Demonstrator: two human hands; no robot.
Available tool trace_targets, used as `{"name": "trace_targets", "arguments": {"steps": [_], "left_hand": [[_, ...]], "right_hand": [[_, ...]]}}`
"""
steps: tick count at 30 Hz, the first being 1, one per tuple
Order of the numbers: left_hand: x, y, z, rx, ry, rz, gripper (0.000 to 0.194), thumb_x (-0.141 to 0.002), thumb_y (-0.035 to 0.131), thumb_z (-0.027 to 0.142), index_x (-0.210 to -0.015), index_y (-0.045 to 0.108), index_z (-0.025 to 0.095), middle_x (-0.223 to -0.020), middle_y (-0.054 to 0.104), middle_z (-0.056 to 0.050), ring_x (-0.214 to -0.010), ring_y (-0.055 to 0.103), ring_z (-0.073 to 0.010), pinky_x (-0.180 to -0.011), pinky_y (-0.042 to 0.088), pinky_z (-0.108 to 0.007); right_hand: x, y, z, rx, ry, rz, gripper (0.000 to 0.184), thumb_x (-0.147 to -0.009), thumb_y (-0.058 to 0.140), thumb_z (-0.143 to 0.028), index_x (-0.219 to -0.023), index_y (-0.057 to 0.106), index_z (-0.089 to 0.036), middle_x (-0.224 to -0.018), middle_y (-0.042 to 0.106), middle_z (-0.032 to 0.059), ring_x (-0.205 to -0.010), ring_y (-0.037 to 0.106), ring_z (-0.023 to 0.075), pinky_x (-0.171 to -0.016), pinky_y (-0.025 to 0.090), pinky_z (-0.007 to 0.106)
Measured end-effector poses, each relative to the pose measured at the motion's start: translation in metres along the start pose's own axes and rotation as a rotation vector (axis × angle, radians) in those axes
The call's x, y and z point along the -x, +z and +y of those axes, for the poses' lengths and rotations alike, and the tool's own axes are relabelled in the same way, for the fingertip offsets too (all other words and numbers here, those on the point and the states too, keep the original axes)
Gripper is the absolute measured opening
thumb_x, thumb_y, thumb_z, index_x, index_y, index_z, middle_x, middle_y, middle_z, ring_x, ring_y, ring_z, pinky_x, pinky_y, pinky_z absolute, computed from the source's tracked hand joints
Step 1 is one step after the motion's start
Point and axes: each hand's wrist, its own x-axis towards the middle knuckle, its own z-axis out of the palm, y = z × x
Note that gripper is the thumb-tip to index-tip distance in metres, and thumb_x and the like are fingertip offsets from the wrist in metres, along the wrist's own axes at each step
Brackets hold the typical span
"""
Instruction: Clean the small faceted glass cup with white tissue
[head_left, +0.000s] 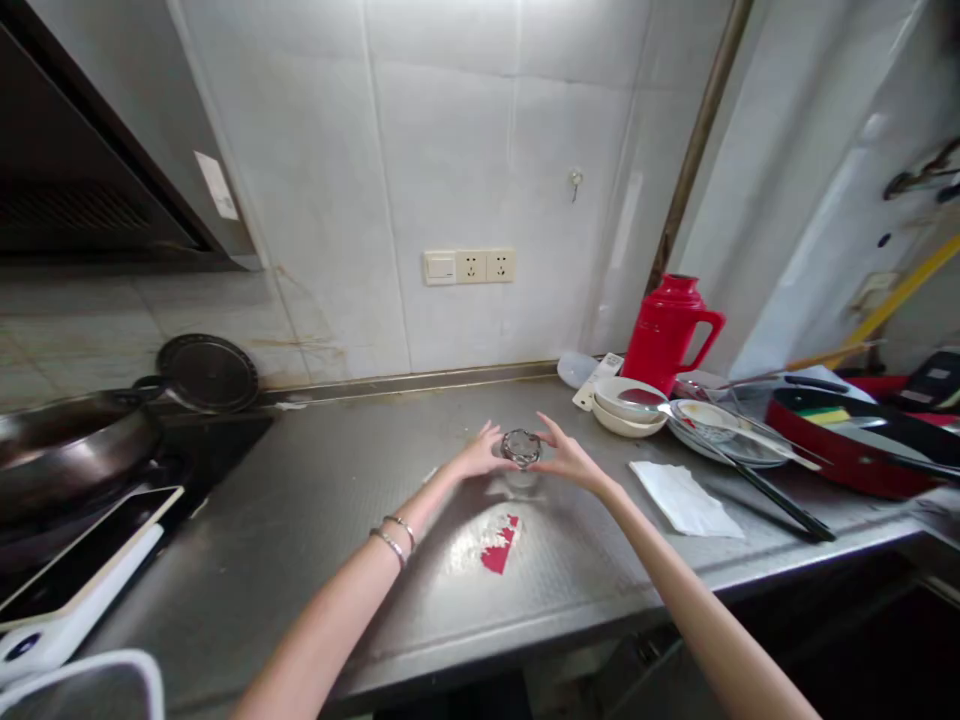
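A small round clear glass vessel (pixel 521 447) with a dark, wavy-looking rim is at the middle of the steel counter. My left hand (pixel 480 453) curves round its left side, thumb at the near edge. From the other side, my right hand (pixel 568 458) curves round it in the same way, so the glass is held between both hands. Its exact kind is too small to make out. Nearer to me, a torn red scrap (pixel 499 546) with whitish bits lies flat on the counter (pixel 322 510). Two bracelets (pixel 394 540) circle my left wrist.
On the right are a red thermos (pixel 667 335), stacked white bowls (pixel 626 405), plates with utensils, a white napkin (pixel 684 498) and a red pan (pixel 847 450). A metal pot (pixel 71 450) and a tablet-like device (pixel 90 550) stand left. Sockets (pixel 470 267) are on the wall.
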Motion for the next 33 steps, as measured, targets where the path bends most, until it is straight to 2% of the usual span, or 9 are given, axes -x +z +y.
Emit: {"name": "trace_targets", "arguments": {"steps": [3,8,12,15,19,23,28,33], "left_hand": [[0.040,-0.040,-0.023,-0.045,-0.062,0.030,0.081,-0.063,0.076,0.053,-0.133,0.052,0.019,-0.153,0.030,-0.015,-0.146,0.009,-0.0324,-0.116,0.015,-0.051],[0.114,-0.100,-0.068,-0.128,-0.187,0.081,0.080,-0.065,0.074,0.054,-0.134,0.052,0.021,-0.153,0.029,-0.015,-0.146,0.009,-0.0317,-0.116,0.015,-0.051],[0.174,-0.137,-0.100,-0.178,-0.313,0.115,0.080,-0.066,0.072,0.055,-0.135,0.051,0.020,-0.153,0.028,-0.015,-0.146,0.007,-0.0302,-0.117,0.015,-0.050],[0.213,-0.158,-0.118,-0.189,-0.399,0.133,0.078,-0.066,0.071,0.054,-0.134,0.052,0.020,-0.153,0.028,-0.015,-0.147,0.005,-0.0288,-0.117,0.014,-0.048],[0.253,-0.174,-0.139,-0.173,-0.498,0.159,0.082,-0.065,0.070,0.055,-0.135,0.050,0.017,-0.152,0.030,-0.016,-0.147,0.006,-0.0269,-0.118,0.012,-0.045],[0.281,-0.180,-0.162,-0.169,-0.546,0.174,0.087,-0.064,0.068,0.059,-0.137,0.048,0.016,-0.152,0.030,-0.015,-0.147,0.007,-0.0277,-0.118,0.011,-0.044],[0.304,-0.182,-0.180,-0.162,-0.598,0.182,0.088,-0.063,0.067,0.061,-0.138,0.047,0.018,-0.151,0.034,-0.012,-0.146,0.007,-0.0292,-0.117,0.012,-0.045],[0.315,-0.184,-0.184,-0.168,-0.622,0.160,0.084,-0.065,0.065,0.061,-0.138,0.048,0.021,-0.152,0.034,-0.010,-0.146,0.006,-0.0288,-0.117,0.012,-0.045]], "right_hand": [[-0.019,0.040,-0.035,-0.005,-0.088,-0.042,0.107,-0.061,0.080,-0.033,-0.149,0.019,-0.021,-0.122,0.065,0.0146,-0.119,0.058,0.0274,-0.103,0.040,0.044],[-0.046,0.120,-0.090,-0.052,-0.168,-0.138,0.107,-0.063,0.080,-0.030,-0.150,0.018,-0.022,-0.123,0.064,0.0140,-0.117,0.059,0.0282,-0.099,0.042,0.043],[-0.058,0.181,-0.128,-0.082,-0.193,-0.217,0.109,-0.062,0.081,-0.032,-0.150,0.017,-0.020,-0.126,0.063,0.0155,-0.121,0.055,0.0298,-0.098,0.043,0.042],[-0.065,0.220,-0.150,-0.103,-0.229,-0.270,0.106,-0.066,0.079,-0.036,-0.150,0.017,-0.017,-0.126,0.062,0.0178,-0.120,0.056,0.0295,-0.098,0.043,0.041],[-0.072,0.262,-0.170,-0.115,-0.250,-0.327,0.110,-0.063,0.080,-0.038,-0.151,0.015,-0.019,-0.126,0.062,0.0162,-0.119,0.057,0.0290,-0.097,0.044,0.040],[-0.073,0.290,-0.183,-0.128,-0.263,-0.379,0.110,-0.064,0.080,-0.038,-0.151,0.014,-0.022,-0.123,0.064,0.0123,-0.118,0.057,0.0275,-0.095,0.044,0.039],[-0.070,0.313,-0.193,-0.103,-0.273,-0.410,0.110,-0.064,0.080,-0.041,-0.151,0.014,-0.023,-0.118,0.067,0.0104,-0.115,0.059,0.0280,-0.093,0.045,0.038],[-0.070,0.326,-0.196,-0.099,-0.274,-0.429,0.110,-0.064,0.079,-0.041,-0.150,0.014,-0.022,-0.117,0.067,0.0109,-0.112,0.061,0.0274,-0.092,0.046,0.037]]}}
